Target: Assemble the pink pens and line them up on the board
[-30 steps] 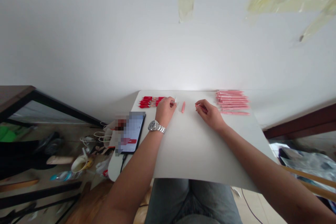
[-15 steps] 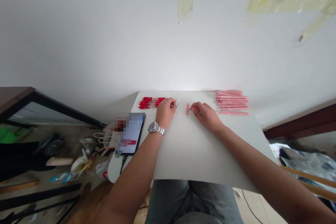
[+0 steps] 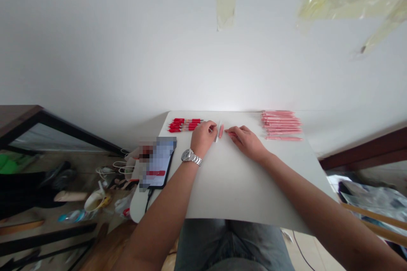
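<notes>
Flanking a pink tube, the left grip pinches clear plastic, the right grip pink plastic.

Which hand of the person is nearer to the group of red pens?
The left hand: it is at the right-hand end of the red pens. The right hand is farther to the right, beyond a short pink piece.

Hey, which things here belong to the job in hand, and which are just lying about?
Seemingly in the job:
pink piece between left hand and right hand
pale strip beside the left hand
likely red pens and pink sticks

Seemingly just lying about:
phone on the table
cup and bottle, lower left
</notes>
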`<state>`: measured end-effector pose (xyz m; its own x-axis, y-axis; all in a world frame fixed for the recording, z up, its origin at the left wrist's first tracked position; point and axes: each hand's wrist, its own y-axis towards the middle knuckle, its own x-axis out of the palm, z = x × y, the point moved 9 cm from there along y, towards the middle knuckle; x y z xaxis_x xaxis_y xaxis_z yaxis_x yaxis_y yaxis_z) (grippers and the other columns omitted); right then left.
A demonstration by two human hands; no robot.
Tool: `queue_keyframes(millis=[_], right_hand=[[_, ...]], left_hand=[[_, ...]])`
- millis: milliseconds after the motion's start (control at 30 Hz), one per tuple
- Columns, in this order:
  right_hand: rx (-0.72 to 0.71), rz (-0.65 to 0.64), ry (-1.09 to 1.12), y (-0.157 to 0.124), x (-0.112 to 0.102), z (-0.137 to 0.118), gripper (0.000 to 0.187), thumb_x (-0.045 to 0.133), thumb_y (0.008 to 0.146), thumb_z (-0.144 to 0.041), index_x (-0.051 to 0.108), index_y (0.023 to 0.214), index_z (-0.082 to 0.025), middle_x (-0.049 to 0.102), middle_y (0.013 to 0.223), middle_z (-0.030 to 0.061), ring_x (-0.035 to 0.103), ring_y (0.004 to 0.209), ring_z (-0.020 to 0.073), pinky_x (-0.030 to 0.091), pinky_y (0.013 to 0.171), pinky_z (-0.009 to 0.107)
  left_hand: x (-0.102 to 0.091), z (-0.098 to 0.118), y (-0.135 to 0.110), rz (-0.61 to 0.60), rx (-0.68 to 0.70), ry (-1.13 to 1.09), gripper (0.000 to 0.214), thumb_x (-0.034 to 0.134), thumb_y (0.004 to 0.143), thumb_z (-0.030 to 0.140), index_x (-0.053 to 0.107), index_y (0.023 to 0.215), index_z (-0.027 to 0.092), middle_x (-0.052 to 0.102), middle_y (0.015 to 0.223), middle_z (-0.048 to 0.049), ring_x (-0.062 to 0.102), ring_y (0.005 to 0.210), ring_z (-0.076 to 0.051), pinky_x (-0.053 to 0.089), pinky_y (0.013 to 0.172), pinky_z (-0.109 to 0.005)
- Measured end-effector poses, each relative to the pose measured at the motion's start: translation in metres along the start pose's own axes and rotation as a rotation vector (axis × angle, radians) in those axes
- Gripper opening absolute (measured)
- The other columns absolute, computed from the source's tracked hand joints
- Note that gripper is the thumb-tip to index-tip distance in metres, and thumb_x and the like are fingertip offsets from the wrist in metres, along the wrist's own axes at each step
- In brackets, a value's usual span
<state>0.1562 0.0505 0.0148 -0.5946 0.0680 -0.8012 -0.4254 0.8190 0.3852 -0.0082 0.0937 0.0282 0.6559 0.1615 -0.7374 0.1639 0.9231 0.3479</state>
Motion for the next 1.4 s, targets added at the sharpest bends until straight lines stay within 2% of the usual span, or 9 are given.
queue_keyframes(millis=[267, 500, 667, 767, 900, 1033, 1167, 1400], right_hand=[[0.009, -0.017, 0.008, 0.000, 0.000, -0.001, 0.023, 0.044, 0.107, -0.028, 0.057, 0.125, -0.025, 0.075, 0.116, 0.0076, 0.062, 0.102, 0.0274, 0.052, 0.087, 0.041], [-0.002, 0.056, 0.029, -0.001, -0.009, -0.001, 0.017, 0.047, 0.106, -0.027, 0.059, 0.118, -0.024, 0.071, 0.108, 0.0085, 0.060, 0.094, 0.0252, 0.051, 0.085, 0.039], [0.001, 0.105, 0.148, -0.002, -0.014, 0.000, 0.024, 0.046, 0.103, -0.022, 0.060, 0.124, -0.024, 0.063, 0.118, 0.0119, 0.063, 0.101, 0.0236, 0.054, 0.086, 0.038], [0.033, 0.136, 0.185, -0.003, -0.016, 0.004, 0.030, 0.047, 0.101, -0.019, 0.061, 0.127, -0.024, 0.059, 0.119, 0.0119, 0.064, 0.093, 0.0209, 0.057, 0.083, 0.037], [0.051, 0.169, 0.211, -0.005, -0.021, 0.005, 0.030, 0.048, 0.100, -0.019, 0.063, 0.126, -0.025, 0.061, 0.113, 0.0095, 0.065, 0.091, 0.0192, 0.056, 0.081, 0.034], [0.046, 0.195, 0.253, -0.005, -0.025, 0.005, 0.020, 0.051, 0.101, -0.023, 0.063, 0.117, -0.025, 0.065, 0.109, 0.0073, 0.066, 0.094, 0.0193, 0.057, 0.082, 0.034], [0.069, 0.224, 0.288, -0.007, -0.026, 0.009, 0.011, 0.055, 0.101, -0.028, 0.061, 0.109, -0.025, 0.068, 0.106, 0.0063, 0.068, 0.094, 0.0198, 0.059, 0.085, 0.036], [0.059, 0.230, 0.301, -0.008, -0.026, 0.008, 0.011, 0.055, 0.101, -0.033, 0.061, 0.108, -0.026, 0.071, 0.107, 0.0063, 0.070, 0.095, 0.0202, 0.061, 0.087, 0.037]], left_hand=[[0.002, 0.000, -0.001, -0.006, 0.002, -0.002, 0.013, 0.060, 0.095, 0.022, 0.073, 0.094, 0.021, 0.075, 0.089, -0.0049, 0.066, 0.078, -0.018, 0.051, 0.076, -0.030], [-0.001, 0.000, -0.001, 0.049, 0.010, 0.002, 0.014, 0.057, 0.096, 0.022, 0.071, 0.095, 0.020, 0.072, 0.088, -0.0047, 0.064, 0.077, -0.017, 0.050, 0.077, -0.030], [-0.005, 0.006, -0.003, 0.105, 0.050, -0.071, 0.014, 0.056, 0.099, 0.024, 0.069, 0.101, 0.020, 0.071, 0.094, -0.0055, 0.063, 0.079, -0.017, 0.051, 0.080, -0.031], [-0.005, 0.016, -0.004, 0.109, 0.095, -0.132, 0.016, 0.056, 0.099, 0.025, 0.069, 0.108, 0.021, 0.072, 0.097, -0.0052, 0.063, 0.083, -0.017, 0.052, 0.082, -0.031], [-0.003, 0.031, -0.006, 0.070, 0.175, -0.217, 0.019, 0.056, 0.101, 0.027, 0.069, 0.115, 0.022, 0.071, 0.096, -0.0039, 0.062, 0.085, -0.016, 0.053, 0.087, -0.031], [0.002, 0.043, -0.008, -0.002, 0.247, -0.283, 0.020, 0.057, 0.101, 0.029, 0.067, 0.116, 0.021, 0.070, 0.101, -0.0059, 0.064, 0.091, -0.017, 0.054, 0.089, -0.031], [0.007, 0.047, -0.010, -0.044, 0.280, -0.287, 0.017, 0.059, 0.101, 0.032, 0.068, 0.109, 0.021, 0.069, 0.099, -0.0060, 0.064, 0.090, -0.017, 0.054, 0.088, -0.032], [0.013, 0.049, -0.009, -0.114, 0.278, -0.296, 0.013, 0.061, 0.100, 0.031, 0.070, 0.105, 0.022, 0.068, 0.094, -0.0047, 0.061, 0.079, -0.015, 0.054, 0.078, -0.030]])
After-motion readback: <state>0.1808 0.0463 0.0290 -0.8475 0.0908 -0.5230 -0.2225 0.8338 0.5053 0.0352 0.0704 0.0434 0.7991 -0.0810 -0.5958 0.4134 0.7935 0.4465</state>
